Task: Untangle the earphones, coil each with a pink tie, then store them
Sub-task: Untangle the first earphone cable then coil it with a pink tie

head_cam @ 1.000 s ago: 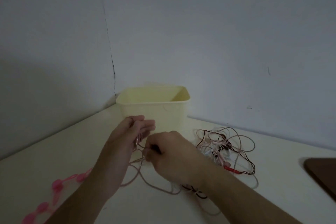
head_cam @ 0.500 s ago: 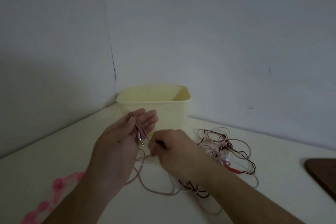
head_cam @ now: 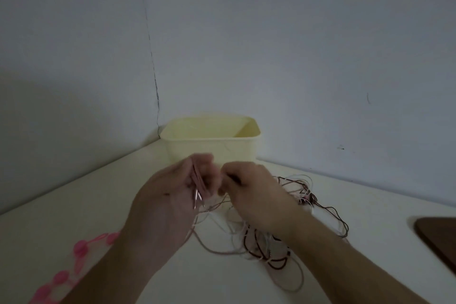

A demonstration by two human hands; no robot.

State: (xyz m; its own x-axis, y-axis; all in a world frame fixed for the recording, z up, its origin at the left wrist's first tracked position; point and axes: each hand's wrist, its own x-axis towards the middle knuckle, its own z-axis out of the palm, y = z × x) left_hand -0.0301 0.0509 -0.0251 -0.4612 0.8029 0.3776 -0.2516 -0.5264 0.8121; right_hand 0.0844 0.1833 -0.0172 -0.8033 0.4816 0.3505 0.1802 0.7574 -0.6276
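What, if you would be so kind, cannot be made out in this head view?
- Left hand fingertips: motion-blurred, so its grip on the pink cable is unclear.
- Earphone tangle: partly behind the right hand; count unreadable.
- Pink ties: cut by the left forearm and bottom edge.
- Cream bin: bottom hidden by its front wall.

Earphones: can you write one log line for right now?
left hand: holds pink cable | right hand: pinches cable | earphones: tangled | bin: behind

The left hand (head_cam: 170,195) holds pink earphone plugs (head_cam: 198,186) across its palm; the right hand (head_cam: 251,189), fingers curled, pinches a thin cable beside it; the tangled earphones (head_cam: 291,217) lie on the white table (head_cam: 74,205); pink ties (head_cam: 81,249) lie at left; a cream box (head_cam: 212,143) stands behind.
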